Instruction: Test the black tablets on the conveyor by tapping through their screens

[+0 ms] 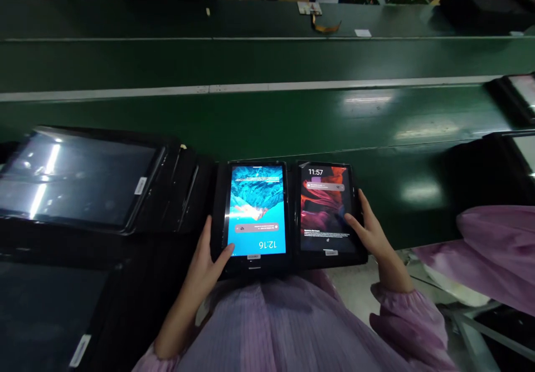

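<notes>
The left grip [209, 261] clasps the near left corner of the blue-screen tablet [257, 210], thumb on its front and fingers along its side. That tablet lies just right of this grip, its clock (12:16) reading upside down. The right grip [371, 235] holds the right edge of the red-patterned tablet [326, 210], which sits just left of it, the thumb over the lit screen. Left of the left grip is a large dark-screened device [75, 177] with a white label; beyond both grips stretches the green table [271, 121]. A purple sleeve [493, 244] shows right of the right grip.
</notes>
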